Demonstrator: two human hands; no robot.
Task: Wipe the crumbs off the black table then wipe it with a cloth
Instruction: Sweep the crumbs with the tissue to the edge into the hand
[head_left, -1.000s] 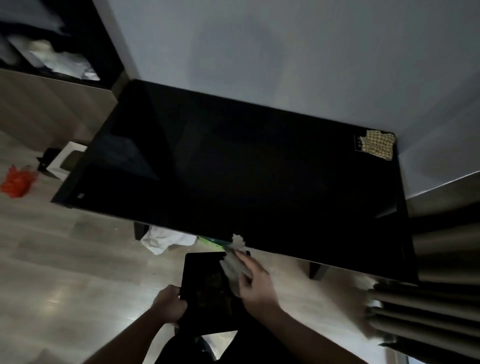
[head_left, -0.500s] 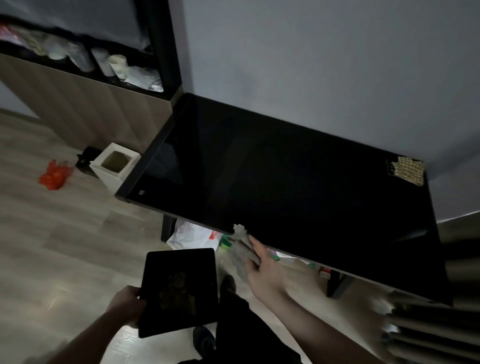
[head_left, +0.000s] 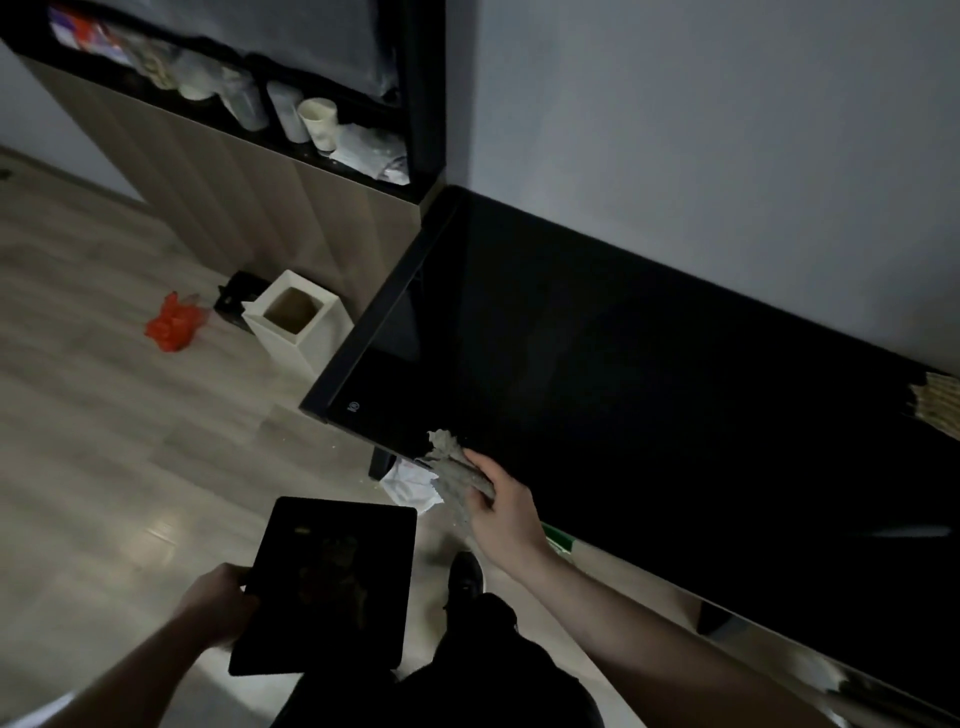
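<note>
The black table (head_left: 649, 374) runs along the grey wall, its glossy top dark and bare in the middle. My right hand (head_left: 501, 512) grips a crumpled grey tissue (head_left: 451, 467) at the table's near edge, close to its left corner. My left hand (head_left: 218, 605) holds a flat black tray (head_left: 327, 584) by its left side, low over the floor and apart from the table. A checked cloth (head_left: 940, 408) lies on the table's far right end, partly cut off by the frame. Crumbs on the tray are too dim to make out.
A white square bin (head_left: 291, 322) stands on the floor left of the table, beside a wooden cabinet (head_left: 218, 171) with cluttered shelves. An orange bag (head_left: 171, 325) lies on the wood floor. White crumpled paper (head_left: 410, 486) sits under the table edge. My dark shoe (head_left: 465, 577) is below.
The view has swung left, bringing the bin and cabinet into sight. My left hand has drawn the tray down and away from the table edge; my right hand stays at the edge with the tissue.
</note>
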